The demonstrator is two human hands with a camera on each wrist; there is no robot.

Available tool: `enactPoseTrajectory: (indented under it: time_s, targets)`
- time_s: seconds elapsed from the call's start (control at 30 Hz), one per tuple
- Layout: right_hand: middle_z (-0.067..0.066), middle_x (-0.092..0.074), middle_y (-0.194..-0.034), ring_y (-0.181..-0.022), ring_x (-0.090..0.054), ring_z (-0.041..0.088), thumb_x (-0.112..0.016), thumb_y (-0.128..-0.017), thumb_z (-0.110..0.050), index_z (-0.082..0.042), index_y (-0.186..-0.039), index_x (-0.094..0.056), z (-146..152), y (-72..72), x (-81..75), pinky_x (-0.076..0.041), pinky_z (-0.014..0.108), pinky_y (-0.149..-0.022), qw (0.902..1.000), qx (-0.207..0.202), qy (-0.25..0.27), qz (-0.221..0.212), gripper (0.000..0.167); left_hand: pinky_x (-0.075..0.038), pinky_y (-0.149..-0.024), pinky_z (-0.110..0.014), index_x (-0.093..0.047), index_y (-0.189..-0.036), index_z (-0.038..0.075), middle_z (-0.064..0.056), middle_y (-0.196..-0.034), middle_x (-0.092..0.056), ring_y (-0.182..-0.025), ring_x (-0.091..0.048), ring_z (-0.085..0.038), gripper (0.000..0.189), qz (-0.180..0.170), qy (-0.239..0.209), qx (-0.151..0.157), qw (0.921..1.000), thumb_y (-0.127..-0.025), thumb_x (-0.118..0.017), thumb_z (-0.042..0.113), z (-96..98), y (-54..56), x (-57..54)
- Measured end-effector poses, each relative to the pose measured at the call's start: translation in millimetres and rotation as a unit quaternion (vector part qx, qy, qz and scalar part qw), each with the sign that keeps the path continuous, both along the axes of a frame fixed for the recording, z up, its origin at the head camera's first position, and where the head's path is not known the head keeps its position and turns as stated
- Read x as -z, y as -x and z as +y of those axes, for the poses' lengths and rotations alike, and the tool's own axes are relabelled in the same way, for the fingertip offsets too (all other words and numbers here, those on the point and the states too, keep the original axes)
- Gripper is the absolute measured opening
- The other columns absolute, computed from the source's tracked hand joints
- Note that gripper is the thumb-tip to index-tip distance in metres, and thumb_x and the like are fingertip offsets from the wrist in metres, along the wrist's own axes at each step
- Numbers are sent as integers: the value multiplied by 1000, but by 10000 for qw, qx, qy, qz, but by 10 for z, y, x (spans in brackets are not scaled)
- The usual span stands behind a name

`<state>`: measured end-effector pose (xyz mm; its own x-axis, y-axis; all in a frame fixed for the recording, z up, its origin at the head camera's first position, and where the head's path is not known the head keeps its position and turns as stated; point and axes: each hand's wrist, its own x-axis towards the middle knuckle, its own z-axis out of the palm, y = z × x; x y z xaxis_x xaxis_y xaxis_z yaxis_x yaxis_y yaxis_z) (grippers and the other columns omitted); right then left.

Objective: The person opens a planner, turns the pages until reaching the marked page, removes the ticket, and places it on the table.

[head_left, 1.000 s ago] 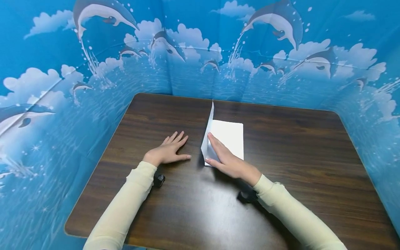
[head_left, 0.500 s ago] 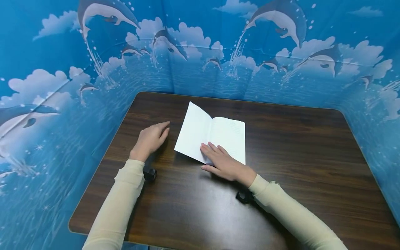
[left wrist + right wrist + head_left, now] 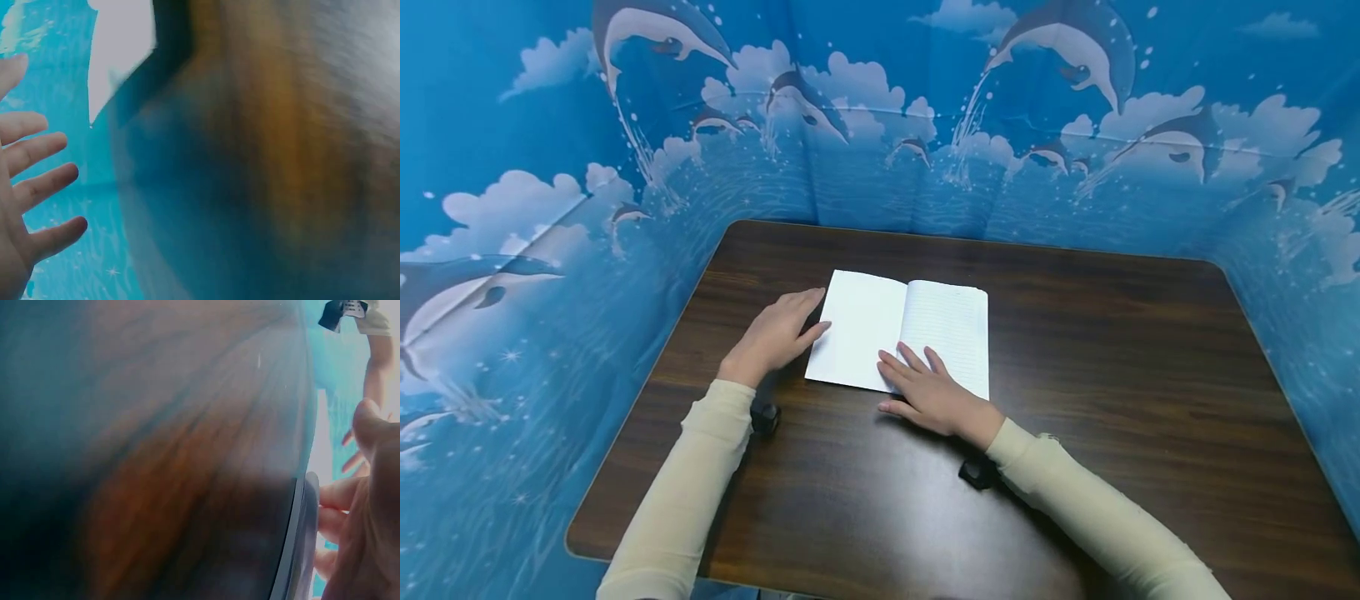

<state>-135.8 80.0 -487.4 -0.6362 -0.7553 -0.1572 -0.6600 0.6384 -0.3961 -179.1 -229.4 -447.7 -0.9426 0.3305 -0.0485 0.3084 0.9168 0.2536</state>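
Note:
A notebook (image 3: 861,325) lies open on the table, its left page blank and its right page ruled with lines. My right hand (image 3: 936,396) rests with spread, straight fingers on the lower part of the notebook, beside the fold. At the outer edge of the left page is my left hand (image 3: 775,333), thumb tip overlapping the page, fingers relaxed. The left wrist view catches a white page (image 3: 122,47) above the spread left hand (image 3: 28,187). In the right wrist view the notebook's edge (image 3: 300,537) shows under the right hand's fingers.
The dark wooden table (image 3: 1112,375) extends on both sides of the notebook. A blue curtain (image 3: 865,183) printed with dolphins stands behind and beside it. A small black camera sits under each wrist, such as the left wrist camera (image 3: 765,417).
The notebook's left leaf, upright a second ago, has swung down to the left and now lies nearly flat. My left hand moved left, then back toward the page edge. The right hand stays near the fold.

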Motion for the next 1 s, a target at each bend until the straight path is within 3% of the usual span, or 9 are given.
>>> enactPoseTrajectory:
  time_s: [0.23, 0.43, 0.7, 1.0]
  targets:
    - [-2, -15, -177, -166, -3, 26, -36, -107, -64, -17, -168, -23, -32, 38, -2, -5, 64, -130, 9995, 50, -263, 160, 78, -23, -128, -62, -21, -167, 9, -15, -174, -24, -158, -26, -41, 88, -567, 510, 35, 9971, -103, -52, 62, -27, 28, 136]
    - [0, -17, -177, -166, -5, 28, -40, -107, -62, -16, -167, -26, -43, -33, 5, -6, 66, -129, 9996, 92, -218, 130, 77, -16, -128, -67, -22, -167, 11, -16, -175, -20, -159, -21, -44, 93, -892, 670, 183, 9936, -100, -53, 67, -29, -8, 239]
    - [-3, -14, -177, -166, -2, 26, -38, -106, -66, -17, -168, -23, -24, -94, 92, -5, 66, -130, 9997, 50, -252, -1, 80, -17, -128, -67, -24, -166, 9, -17, -175, -18, -160, -20, -44, 91, -1039, 675, 182, 9921, -100, -58, 61, -2, -121, 276]
    - [-1, -10, -177, -166, 2, 28, -41, -106, -63, -18, -168, -23, 106, -20, 1, 1, 64, -130, 9998, -146, -96, -45, 79, -17, -128, -67, -22, -167, 11, -15, -176, -15, -161, -17, -43, 93, -894, 405, 226, 9949, -99, -61, 59, -38, -106, 314]
